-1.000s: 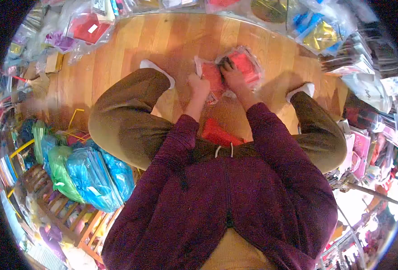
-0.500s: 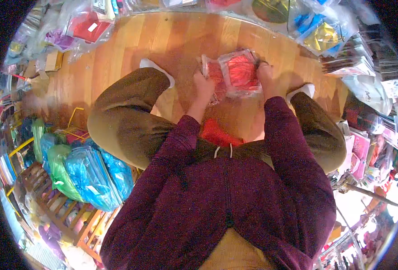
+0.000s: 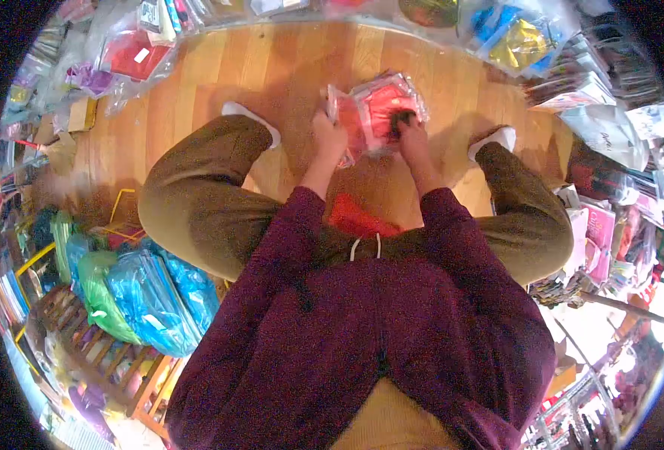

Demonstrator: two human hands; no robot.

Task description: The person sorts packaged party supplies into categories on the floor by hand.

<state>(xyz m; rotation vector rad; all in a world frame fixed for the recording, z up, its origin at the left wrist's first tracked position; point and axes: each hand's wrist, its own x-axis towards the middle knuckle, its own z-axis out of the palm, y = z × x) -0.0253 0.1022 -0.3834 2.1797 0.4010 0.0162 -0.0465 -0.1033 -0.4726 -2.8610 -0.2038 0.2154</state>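
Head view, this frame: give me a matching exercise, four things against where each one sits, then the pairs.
Things:
1. clear packets of red sheets
2. blue plastic bags
3. gold foil pack
4. loose red sheet

Places:
A. on the wooden rack at the person's left
B. on the floor close to the person's lap
C. gripped by the left hand and the right hand, out between the feet
D. among the packs at the far edge of the floor, to the right

Pairs: 1-C, 2-A, 3-D, 4-B
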